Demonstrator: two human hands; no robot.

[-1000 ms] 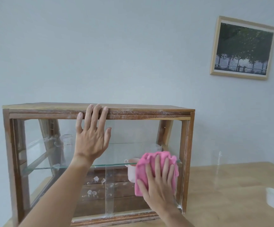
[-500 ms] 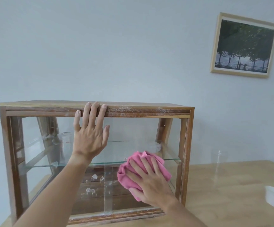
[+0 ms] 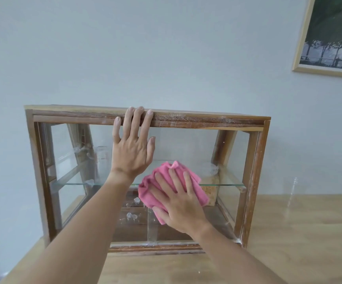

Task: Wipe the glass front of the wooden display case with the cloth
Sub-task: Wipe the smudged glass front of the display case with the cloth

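Observation:
The wooden display case (image 3: 207, 119) stands on a wooden table with its glass front (image 3: 231, 201) facing me. My left hand (image 3: 132, 148) lies flat against the upper glass, fingertips hooked over the case's top rail. A crumpled pink cloth (image 3: 155, 191) is pressed against the middle of the glass by my right hand (image 3: 181, 203), fingers spread over it. Inside, a glass shelf (image 3: 227, 184) carries clear glassware, partly hidden by my hands.
The wooden table (image 3: 288, 242) runs to the right of the case, where a clear glass item (image 3: 292, 191) stands. A framed picture (image 3: 329, 37) hangs on the pale wall at upper right. The table's left corner lies below the case.
My right hand has slid the pink cloth leftward from the right side to the middle of the glass. My left hand stays on the top rail. The view has shifted closer.

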